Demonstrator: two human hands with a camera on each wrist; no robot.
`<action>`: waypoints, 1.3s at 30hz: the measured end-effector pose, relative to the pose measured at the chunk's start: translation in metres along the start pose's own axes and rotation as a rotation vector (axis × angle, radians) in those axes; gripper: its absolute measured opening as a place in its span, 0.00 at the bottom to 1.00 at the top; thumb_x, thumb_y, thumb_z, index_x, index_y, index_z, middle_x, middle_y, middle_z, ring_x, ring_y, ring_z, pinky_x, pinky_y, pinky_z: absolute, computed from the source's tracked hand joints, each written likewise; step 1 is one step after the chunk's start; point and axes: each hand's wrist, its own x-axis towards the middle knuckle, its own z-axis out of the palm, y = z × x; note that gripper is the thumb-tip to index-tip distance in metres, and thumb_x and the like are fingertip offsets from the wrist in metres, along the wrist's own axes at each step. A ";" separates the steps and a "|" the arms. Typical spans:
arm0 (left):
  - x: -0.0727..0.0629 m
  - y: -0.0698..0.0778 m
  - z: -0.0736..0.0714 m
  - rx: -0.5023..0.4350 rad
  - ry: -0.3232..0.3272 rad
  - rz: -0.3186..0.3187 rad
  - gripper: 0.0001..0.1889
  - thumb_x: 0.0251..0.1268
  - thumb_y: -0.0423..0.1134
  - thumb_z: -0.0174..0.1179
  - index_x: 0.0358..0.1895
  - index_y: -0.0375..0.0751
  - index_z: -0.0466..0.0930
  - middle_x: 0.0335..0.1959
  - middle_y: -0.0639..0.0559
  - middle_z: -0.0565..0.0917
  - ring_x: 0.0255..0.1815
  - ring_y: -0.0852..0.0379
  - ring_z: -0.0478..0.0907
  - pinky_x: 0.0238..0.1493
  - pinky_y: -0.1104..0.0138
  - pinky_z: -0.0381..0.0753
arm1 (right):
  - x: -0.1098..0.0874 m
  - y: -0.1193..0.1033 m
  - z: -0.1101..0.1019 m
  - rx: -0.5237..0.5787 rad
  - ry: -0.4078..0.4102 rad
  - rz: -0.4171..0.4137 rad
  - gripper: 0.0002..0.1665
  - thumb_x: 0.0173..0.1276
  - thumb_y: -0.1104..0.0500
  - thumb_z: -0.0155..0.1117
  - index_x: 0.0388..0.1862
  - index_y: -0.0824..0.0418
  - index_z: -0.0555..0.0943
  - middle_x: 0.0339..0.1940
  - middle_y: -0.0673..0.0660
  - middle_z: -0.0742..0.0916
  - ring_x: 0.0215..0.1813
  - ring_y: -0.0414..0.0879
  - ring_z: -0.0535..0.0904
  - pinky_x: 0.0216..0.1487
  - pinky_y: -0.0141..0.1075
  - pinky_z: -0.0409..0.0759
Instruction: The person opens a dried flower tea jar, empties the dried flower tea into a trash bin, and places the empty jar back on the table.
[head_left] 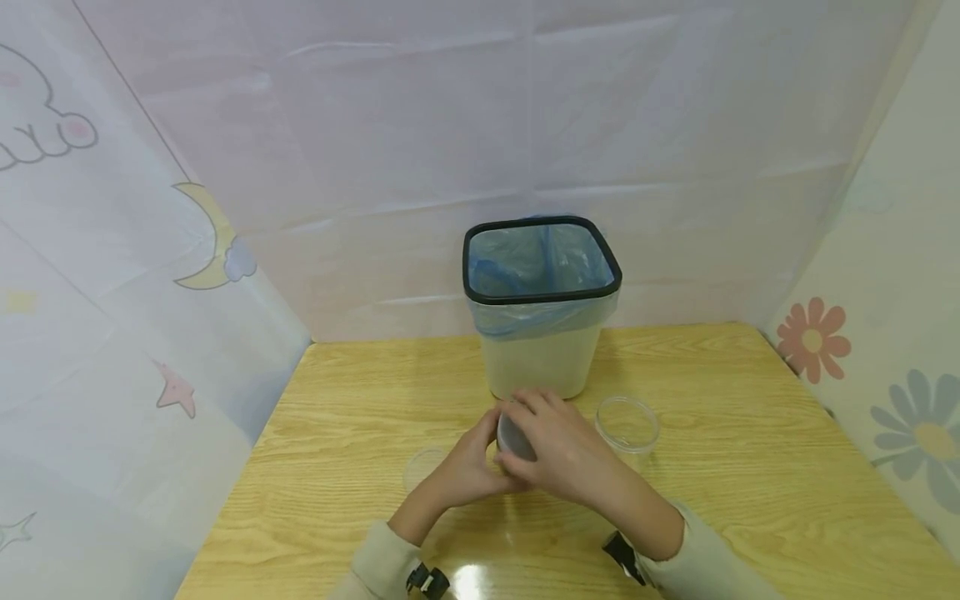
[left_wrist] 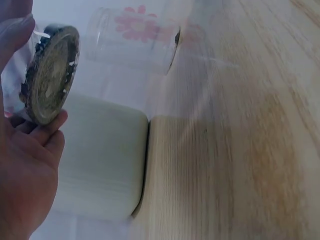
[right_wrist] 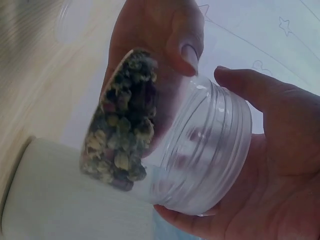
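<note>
Both hands hold a clear screw-top jar (right_wrist: 120, 125) in front of the bin. Dried buds or flowers, dark and pale, lie against the jar's base. My left hand (head_left: 472, 462) grips the jar's body, its fingers curled around the side. Over the top, my right hand (head_left: 558, 446) grips the clear lid (right_wrist: 217, 145) with thumb and fingers. The lid sits on the jar; how tightly cannot be told. In the left wrist view the jar's round base (left_wrist: 52, 75) faces the camera, dark bits around its edge.
A white bin (head_left: 540, 354) with a black rim and blue liner stands behind the hands. Another clear jar (head_left: 628, 433) stands to the right. A clear flat disc (head_left: 423, 467) lies left on the wooden table (head_left: 337, 500). Printed cloth hangs behind and at both sides.
</note>
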 end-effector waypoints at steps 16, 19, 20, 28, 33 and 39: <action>-0.006 0.000 -0.010 -0.086 -0.127 -0.001 0.52 0.59 0.43 0.73 0.81 0.62 0.46 0.78 0.57 0.61 0.70 0.54 0.70 0.71 0.57 0.70 | -0.007 -0.001 -0.007 0.047 -0.081 -0.143 0.34 0.64 0.44 0.73 0.67 0.54 0.78 0.68 0.56 0.78 0.70 0.57 0.73 0.66 0.54 0.76; -0.005 -0.001 -0.009 -0.057 -0.107 -0.005 0.53 0.60 0.44 0.72 0.82 0.61 0.44 0.79 0.57 0.60 0.72 0.54 0.69 0.73 0.54 0.68 | -0.007 0.000 -0.006 0.075 -0.062 -0.144 0.36 0.63 0.44 0.74 0.67 0.55 0.78 0.68 0.58 0.78 0.71 0.60 0.71 0.68 0.57 0.72; -0.005 -0.001 -0.008 -0.041 -0.092 -0.007 0.52 0.61 0.45 0.72 0.82 0.60 0.44 0.79 0.57 0.60 0.72 0.54 0.68 0.74 0.53 0.67 | -0.006 0.000 -0.006 0.079 -0.048 -0.142 0.37 0.63 0.44 0.75 0.67 0.56 0.78 0.68 0.59 0.78 0.70 0.61 0.72 0.68 0.58 0.72; 0.000 0.003 0.002 0.099 0.124 -0.118 0.49 0.59 0.56 0.73 0.79 0.54 0.53 0.74 0.53 0.67 0.69 0.51 0.71 0.65 0.51 0.76 | 0.002 0.004 0.000 0.050 0.059 0.005 0.37 0.61 0.42 0.77 0.63 0.59 0.78 0.64 0.66 0.80 0.64 0.65 0.76 0.58 0.61 0.79; 0.003 0.006 0.009 0.163 0.170 -0.122 0.49 0.58 0.59 0.71 0.79 0.51 0.54 0.73 0.51 0.68 0.67 0.51 0.72 0.62 0.52 0.78 | 0.005 0.006 0.003 0.034 0.030 0.087 0.39 0.62 0.41 0.75 0.65 0.60 0.78 0.65 0.67 0.79 0.64 0.67 0.76 0.57 0.61 0.80; 0.005 0.005 0.010 0.142 0.161 -0.104 0.49 0.59 0.58 0.72 0.79 0.51 0.54 0.73 0.51 0.68 0.66 0.52 0.73 0.61 0.56 0.80 | 0.006 0.006 0.004 0.018 0.017 0.087 0.37 0.63 0.41 0.74 0.65 0.60 0.78 0.65 0.66 0.80 0.64 0.66 0.76 0.56 0.59 0.81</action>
